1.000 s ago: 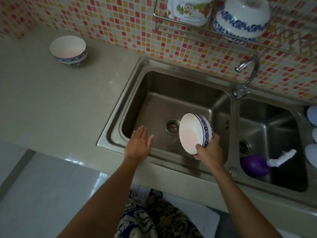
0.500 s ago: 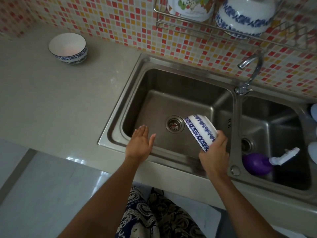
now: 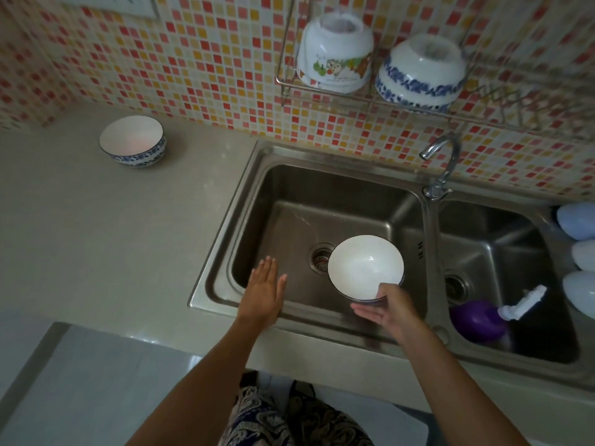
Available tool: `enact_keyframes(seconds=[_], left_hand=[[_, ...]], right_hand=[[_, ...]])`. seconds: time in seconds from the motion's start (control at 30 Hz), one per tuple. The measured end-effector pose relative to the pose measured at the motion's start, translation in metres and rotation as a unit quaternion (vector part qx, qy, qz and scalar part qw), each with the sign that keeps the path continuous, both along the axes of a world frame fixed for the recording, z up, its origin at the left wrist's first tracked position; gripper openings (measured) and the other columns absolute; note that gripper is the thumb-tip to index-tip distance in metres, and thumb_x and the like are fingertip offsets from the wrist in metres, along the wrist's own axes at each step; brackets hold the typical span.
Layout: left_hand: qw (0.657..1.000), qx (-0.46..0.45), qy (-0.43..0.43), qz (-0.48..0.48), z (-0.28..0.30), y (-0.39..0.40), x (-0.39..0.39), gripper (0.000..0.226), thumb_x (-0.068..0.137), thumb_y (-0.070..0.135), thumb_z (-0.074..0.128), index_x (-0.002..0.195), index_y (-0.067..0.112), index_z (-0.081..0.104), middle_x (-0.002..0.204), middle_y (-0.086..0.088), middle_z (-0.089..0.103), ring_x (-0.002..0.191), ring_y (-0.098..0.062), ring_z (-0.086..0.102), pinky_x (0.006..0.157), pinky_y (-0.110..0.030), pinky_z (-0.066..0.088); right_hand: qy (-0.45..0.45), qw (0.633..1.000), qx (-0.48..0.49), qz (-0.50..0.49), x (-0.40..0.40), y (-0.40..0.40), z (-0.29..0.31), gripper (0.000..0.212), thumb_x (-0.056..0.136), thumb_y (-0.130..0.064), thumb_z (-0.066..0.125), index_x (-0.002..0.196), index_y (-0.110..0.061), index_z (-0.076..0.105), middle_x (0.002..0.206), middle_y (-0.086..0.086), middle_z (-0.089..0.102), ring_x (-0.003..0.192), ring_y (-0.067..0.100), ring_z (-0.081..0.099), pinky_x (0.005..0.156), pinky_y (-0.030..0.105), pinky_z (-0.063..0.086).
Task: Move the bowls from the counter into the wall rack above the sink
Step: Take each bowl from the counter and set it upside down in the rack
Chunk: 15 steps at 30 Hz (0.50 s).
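Note:
My right hand (image 3: 388,312) holds a white bowl with a blue rim (image 3: 365,267) by its near edge, mouth up, over the left sink basin (image 3: 283,194). Flat and empty, my left hand (image 3: 264,292) hovers over the sink's front left rim with its fingers together. A second blue-patterned bowl (image 3: 132,141) stands upright on the counter (image 3: 96,236) at the far left. The wire wall rack (image 3: 354,96) above the sink carries two upturned bowls: one with a cartoon print (image 3: 335,54), one with a blue band (image 3: 420,72).
A curved tap (image 3: 442,162) rises between the two basins, under the rack. The right basin holds a purple spray bottle (image 3: 479,320). Pale blue rounded objects (image 3: 579,252) line the right edge. Mosaic tiles cover the wall.
The bowl in my right hand turned from mouth-sideways, through upside down, to mouth up over the basin. The camera tilted up, showing more of the rack. My left hand stayed put.

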<state>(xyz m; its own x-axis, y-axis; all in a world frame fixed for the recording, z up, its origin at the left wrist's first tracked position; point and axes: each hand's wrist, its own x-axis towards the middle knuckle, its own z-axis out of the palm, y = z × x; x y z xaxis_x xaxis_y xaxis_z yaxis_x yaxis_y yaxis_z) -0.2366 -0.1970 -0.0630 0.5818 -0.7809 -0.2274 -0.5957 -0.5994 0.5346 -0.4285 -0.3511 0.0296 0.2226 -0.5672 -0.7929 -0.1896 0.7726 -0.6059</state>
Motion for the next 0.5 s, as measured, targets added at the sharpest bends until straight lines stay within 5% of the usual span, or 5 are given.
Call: enact_keyframes(seconds=[0.27, 0.5], left_hand=[[0.983, -0.143, -0.109, -0.038, 0.085, -0.053, 0.052, 0.083, 0.089, 0.062, -0.005, 0.150, 0.009, 0.015, 0.159, -0.006, 0.011, 0.145, -0.013, 0.003, 0.115, -0.024, -0.002], [0.922, -0.290, -0.236, -0.096, 0.197, -0.122, 0.082, 0.054, 0.101, 0.033, 0.023, 0.150, 0.008, 0.021, 0.157, -0.002, 0.012, 0.145, -0.011, 0.006, 0.119, -0.025, 0.002]], right_hand=[[-0.124, 0.992, -0.010, 0.027, 0.011, -0.009, 0.061, 0.042, 0.083, 0.001, 0.037, 0.122, -0.010, 0.046, 0.097, 0.025, 0.062, 0.071, 0.039, 0.069, 0.060, 0.039, 0.061], [-0.240, 0.966, -0.068, 0.072, 0.030, -0.023, 0.141, 0.032, 0.081, 0.002, 0.036, 0.106, -0.007, 0.054, 0.070, 0.021, 0.067, 0.060, 0.032, 0.062, 0.049, 0.032, 0.057]])
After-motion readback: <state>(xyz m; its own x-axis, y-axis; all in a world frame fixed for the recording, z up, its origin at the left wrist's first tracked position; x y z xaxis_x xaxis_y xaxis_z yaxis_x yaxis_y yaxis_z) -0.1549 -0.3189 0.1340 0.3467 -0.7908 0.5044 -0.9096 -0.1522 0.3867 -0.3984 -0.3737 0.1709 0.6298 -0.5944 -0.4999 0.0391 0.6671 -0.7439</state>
